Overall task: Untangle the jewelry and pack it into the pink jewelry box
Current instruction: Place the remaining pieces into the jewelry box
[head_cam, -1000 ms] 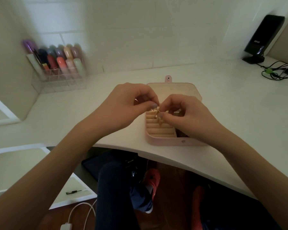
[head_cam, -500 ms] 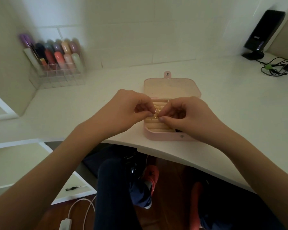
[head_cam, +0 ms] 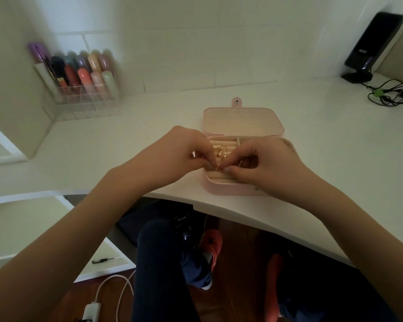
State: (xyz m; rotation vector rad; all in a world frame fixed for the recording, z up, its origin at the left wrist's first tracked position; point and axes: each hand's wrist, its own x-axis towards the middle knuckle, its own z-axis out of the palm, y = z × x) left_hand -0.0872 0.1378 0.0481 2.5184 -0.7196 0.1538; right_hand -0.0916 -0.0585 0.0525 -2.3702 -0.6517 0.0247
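Near the front edge of the white surface (head_cam: pixel 312 145) we saw the pink jewelry box (head_cam: pixel 233 188) lying open, its lid (head_cam: pixel 242 122) flat behind it. Our left hand (head_cam: pixel 172 154) and right hand (head_cam: pixel 265 163) met over its ring rolls, fingertips curled together, pinching a small gold piece of jewelry (head_cam: pixel 218 168). More gold pieces (head_cam: pixel 220 149) lay on the rolls just behind. Compared with half a second before, both hands sat lower over the box, and the pinched piece was closer to the rolls.
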